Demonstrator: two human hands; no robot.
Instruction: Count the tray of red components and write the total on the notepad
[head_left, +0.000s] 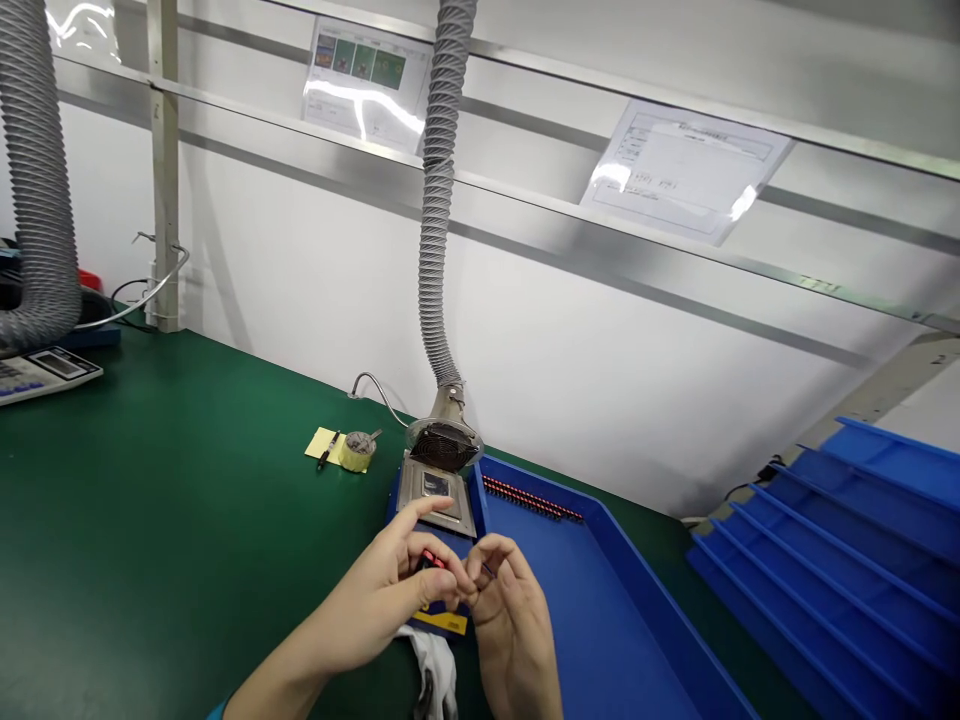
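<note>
My left hand (390, 590) and my right hand (510, 610) meet low in the middle of the view, fingertips together. Between them they pinch a small red and black part (431, 560), which looks like a short wired piece; most of it is hidden by my fingers. Just beyond my hands stands a small metal solder pot (439, 490) on a blue base, under the mouth of a grey fume hose (442, 200). A row of similar red and black parts (532, 498) lies along the far edge of a blue tray (600, 620) on my right.
A green mat (187, 520) covers the bench. On it lie a yellow sticky note with a pen (324, 445), a tape roll (358, 450), and a calculator (41, 372) at far left. Stacked blue trays (847, 540) stand at right. A white cloth (439, 670) lies under my hands.
</note>
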